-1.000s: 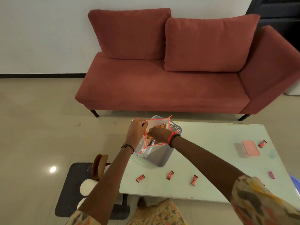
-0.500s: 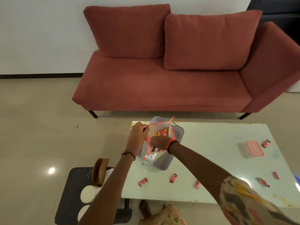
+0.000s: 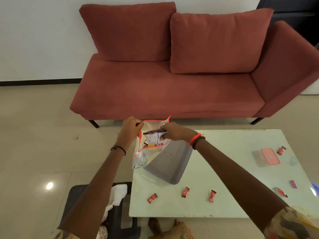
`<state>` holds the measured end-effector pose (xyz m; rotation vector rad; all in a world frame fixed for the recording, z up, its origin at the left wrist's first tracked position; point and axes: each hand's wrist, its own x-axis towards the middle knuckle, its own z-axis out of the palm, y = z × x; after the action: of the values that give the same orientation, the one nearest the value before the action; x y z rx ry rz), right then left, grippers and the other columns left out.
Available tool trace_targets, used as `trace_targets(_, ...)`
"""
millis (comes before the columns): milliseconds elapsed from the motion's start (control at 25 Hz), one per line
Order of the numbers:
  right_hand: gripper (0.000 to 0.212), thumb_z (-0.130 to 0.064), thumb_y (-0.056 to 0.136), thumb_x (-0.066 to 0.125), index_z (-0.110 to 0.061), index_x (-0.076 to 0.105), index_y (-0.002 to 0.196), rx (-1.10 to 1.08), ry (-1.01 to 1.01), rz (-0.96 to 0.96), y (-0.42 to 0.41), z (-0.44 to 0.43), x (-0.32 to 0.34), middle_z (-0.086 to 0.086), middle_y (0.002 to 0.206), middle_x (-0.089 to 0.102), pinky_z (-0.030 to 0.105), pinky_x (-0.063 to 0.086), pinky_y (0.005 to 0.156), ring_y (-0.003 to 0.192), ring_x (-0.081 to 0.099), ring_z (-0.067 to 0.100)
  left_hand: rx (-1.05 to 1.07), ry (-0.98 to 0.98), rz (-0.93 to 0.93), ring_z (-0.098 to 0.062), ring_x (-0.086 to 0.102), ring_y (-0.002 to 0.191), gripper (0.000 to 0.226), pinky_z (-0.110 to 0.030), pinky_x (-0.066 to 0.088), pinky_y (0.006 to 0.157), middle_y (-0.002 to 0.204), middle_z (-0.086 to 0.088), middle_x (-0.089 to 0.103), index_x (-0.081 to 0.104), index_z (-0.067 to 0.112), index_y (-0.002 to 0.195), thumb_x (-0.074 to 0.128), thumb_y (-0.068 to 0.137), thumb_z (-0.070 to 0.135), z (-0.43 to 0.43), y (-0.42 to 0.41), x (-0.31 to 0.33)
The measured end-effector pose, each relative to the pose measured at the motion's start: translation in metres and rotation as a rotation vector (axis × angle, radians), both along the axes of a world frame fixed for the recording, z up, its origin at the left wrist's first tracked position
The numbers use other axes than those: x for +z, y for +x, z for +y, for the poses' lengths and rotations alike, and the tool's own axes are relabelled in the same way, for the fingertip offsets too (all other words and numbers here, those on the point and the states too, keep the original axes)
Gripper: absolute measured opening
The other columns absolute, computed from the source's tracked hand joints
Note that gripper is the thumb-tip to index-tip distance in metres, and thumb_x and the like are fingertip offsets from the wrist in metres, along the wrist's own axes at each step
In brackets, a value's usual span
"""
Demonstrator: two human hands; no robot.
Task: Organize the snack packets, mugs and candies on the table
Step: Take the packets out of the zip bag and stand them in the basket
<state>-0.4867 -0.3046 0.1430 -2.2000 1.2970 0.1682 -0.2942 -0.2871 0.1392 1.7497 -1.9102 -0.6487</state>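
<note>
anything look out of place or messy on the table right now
Yes. Wrapped candies lie loose on the table: three in a ragged row along the near edge, three more at the right, one of them beside the pink-lidded box. The grey basket sits skewed at the far left corner.

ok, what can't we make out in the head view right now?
- Inside the clear bag: packets overlap behind crinkled film, so no count is possible.
- The snack packet in the right hand: print too small to read.
- The grey basket: mouth hidden by the bag and that hand.
- The white items on the black stool: partly behind the left forearm, unidentifiable.
- The blue object: cut off by the right edge.
</note>
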Motion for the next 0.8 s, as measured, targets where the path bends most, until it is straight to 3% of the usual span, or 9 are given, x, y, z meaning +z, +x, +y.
trace_targets(40, 0.025, -0.021, 0.087, 0.066, 0.001, 0.061, 0.099, -0.043, -0.003, -0.048, -0.007, -0.004, 0.01, 0.021, 0.102, 0.063, 0.028, 0.029, 0.064, 0.095, 0.059, 0.03, -0.002, 0.008, -0.017, -0.012, 0.051, 0.037, 0.046, -0.027, 0.043, 0.051, 0.046, -0.016, 0.062, 0.054, -0.006, 0.05, 0.051, 0.092, 0.012, -0.006, 0.007, 0.003)
trace_targets(120, 0.029, -0.022, 0.085, 0.068, 0.001, 0.057, 0.096, -0.181, 0.033, -0.237, -0.018, -0.013, 0.025, 0.017, 0.096, 0.065, 0.034, 0.043, 0.072, 0.085, 0.058, 0.022, 0.023, 0.012, -0.06, -0.002, 0.05, 0.033, 0.044, -0.015, 0.041, 0.048, 0.049, -0.016, 0.063, 0.057, -0.005, 0.053, 0.052, 0.092, 0.014, -0.016, 0.021, 0.004)
trace_targets(200, 0.032, -0.015, 0.083, 0.071, 0.0, 0.053, 0.105, -0.391, 0.2, -0.581, -0.029, -0.021, 0.036, 0.012, 0.101, 0.067, 0.036, 0.055, 0.081, 0.086, 0.064, 0.018, 0.051, -0.014, -0.077, 0.002, 0.053, 0.037, 0.043, -0.007, 0.038, 0.045, 0.047, -0.012, 0.059, 0.057, -0.005, 0.053, 0.053, 0.091, 0.013, -0.024, 0.032, 0.003)
trace_targets(280, 0.035, -0.006, 0.083, 0.07, -0.003, 0.049, 0.11, -0.559, 0.353, -0.903, -0.042, -0.031, 0.036, 0.01, 0.109, 0.067, 0.029, 0.061, 0.079, 0.091, 0.069, 0.02, 0.07, -0.046, -0.082, -0.005, 0.052, 0.037, 0.042, -0.007, 0.036, 0.045, 0.046, -0.012, 0.056, 0.055, -0.005, 0.052, 0.054, 0.09, 0.011, -0.033, 0.044, -0.002)
trace_targets(360, 0.036, -0.005, 0.084, 0.069, -0.004, 0.048, 0.114, -0.663, 0.348, -1.01, -0.059, -0.044, 0.021, 0.009, 0.112, 0.068, 0.03, 0.061, 0.079, 0.093, 0.071, 0.023, 0.101, -0.061, -0.081, -0.014, 0.051, 0.041, 0.041, -0.013, 0.033, 0.047, 0.049, -0.018, 0.059, 0.055, -0.007, 0.054, 0.054, 0.09, 0.011, -0.041, 0.056, -0.01)
trace_targets(440, 0.04, -0.007, 0.084, 0.07, -0.003, 0.05, 0.119, -0.769, 0.287, -0.987, -0.074, -0.055, -0.007, 0.01, 0.113, 0.068, 0.031, 0.061, 0.08, 0.095, 0.071, 0.025, 0.132, -0.067, -0.044, -0.03, 0.058, 0.049, 0.04, -0.027, 0.039, 0.052, 0.054, -0.024, 0.062, 0.055, -0.009, 0.056, 0.054, 0.09, 0.012, -0.047, 0.065, -0.021)
trace_targets(640, 0.026, 0.0, 0.078, 0.074, 0.004, 0.059, 0.098, -1.068, 0.231, -0.769, -0.078, -0.074, -0.127, 0.019, 0.091, 0.062, 0.02, 0.057, 0.061, 0.066, 0.059, 0.021, 0.22, -0.112, 0.0, -0.038, 0.06, 0.057, 0.038, -0.03, 0.039, 0.053, 0.056, -0.026, 0.062, 0.059, -0.008, 0.06, 0.055, 0.09, 0.015, -0.063, 0.081, -0.055)
trace_targets(800, 0.038, -0.008, 0.072, 0.08, -0.001, 0.066, 0.106, -1.151, 0.2, -0.503, -0.072, -0.088, -0.219, 0.008, 0.087, 0.065, 0.034, 0.056, 0.076, 0.064, 0.057, 0.016, 0.247, -0.149, 0.003, -0.038, 0.059, 0.057, 0.037, -0.038, 0.045, 0.056, 0.054, -0.023, 0.062, 0.061, -0.006, 0.061, 0.057, 0.09, 0.017, -0.082, 0.092, -0.086)
